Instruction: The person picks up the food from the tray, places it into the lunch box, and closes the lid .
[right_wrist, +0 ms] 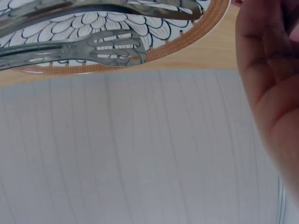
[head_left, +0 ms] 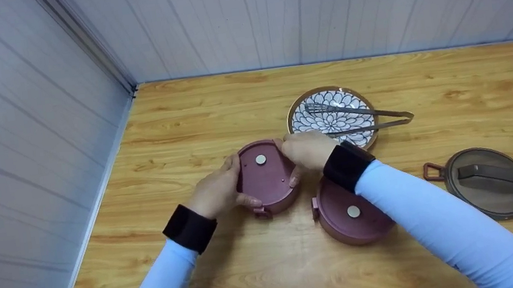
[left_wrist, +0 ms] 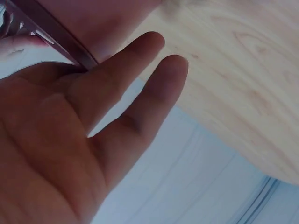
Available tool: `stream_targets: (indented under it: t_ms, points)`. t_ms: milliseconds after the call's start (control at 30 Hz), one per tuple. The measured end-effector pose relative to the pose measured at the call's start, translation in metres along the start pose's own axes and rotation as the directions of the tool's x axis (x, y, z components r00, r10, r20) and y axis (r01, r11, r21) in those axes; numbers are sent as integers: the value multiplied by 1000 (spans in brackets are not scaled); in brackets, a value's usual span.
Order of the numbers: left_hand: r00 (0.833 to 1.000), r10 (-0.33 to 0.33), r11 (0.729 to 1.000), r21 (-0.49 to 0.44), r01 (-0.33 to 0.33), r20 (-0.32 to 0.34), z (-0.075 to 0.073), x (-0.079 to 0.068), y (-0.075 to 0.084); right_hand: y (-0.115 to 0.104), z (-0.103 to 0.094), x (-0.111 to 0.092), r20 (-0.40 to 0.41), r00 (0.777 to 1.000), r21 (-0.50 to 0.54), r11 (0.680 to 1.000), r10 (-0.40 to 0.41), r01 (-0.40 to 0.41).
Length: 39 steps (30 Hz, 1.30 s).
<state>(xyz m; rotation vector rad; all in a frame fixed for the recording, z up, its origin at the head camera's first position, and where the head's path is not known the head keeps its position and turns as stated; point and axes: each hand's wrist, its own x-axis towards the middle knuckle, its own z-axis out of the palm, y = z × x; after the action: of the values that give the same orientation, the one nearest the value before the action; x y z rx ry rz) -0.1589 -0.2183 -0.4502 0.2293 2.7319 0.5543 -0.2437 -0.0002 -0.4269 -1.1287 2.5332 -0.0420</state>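
A round maroon lunch box [head_left: 266,182] with a flat lid and a silver button sits between both hands in the head view. My left hand [head_left: 216,194] grips its left side, thumb near the front clip. In the left wrist view two fingers of the left hand [left_wrist: 70,130] extend past the box's edge. From the right, my right hand [head_left: 309,151] holds the rim of the same box, fingers at the back and thumb on the right side. The right wrist view catches only part of the right hand [right_wrist: 275,79]; its fingertips are hidden there.
A second maroon lunch box [head_left: 344,224] stands under the right forearm. Behind the hands lies a patterned plate [head_left: 301,125] with metal tongs [head_left: 361,111] across it. A smoky clear lid [head_left: 471,195] with a handle and side clips rests at the right. Walls border the table's left and back.
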Motion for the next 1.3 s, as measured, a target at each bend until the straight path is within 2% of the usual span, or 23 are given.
stream_targets:
  t_ms: [167, 300, 467, 700, 967, 1300]
  points:
    - [1000, 7, 1000, -12, -7, 12, 1, 1, 4, 2, 2, -5, 9, 1000, -3, 1000, 23, -23]
    - [1000, 4, 1000, -23, -4, 10, -4, 2, 3, 2, 0, -4, 22, 1000, 41, 999, 18, -19]
    - [998, 17, 1000, 22, -18, 63, -12, 11, 6, -1, -4, 1, 95, 995, 88, 996, 15, -24]
    - [985, 15, 987, 155, -43, 174, -18, 26, 19, -10, -9, 8, 173, 985, -5, 1000, 14, -13]
    - [984, 54, 980, 181, -86, 172, -20, 28, 22, -25, -17, 9, 180, 981, -120, 991, 76, -55]
    - [983, 54, 987, 137, -79, 173, -16, 28, 15, -33, -16, 16, 188, 980, -210, 978, 63, -23]
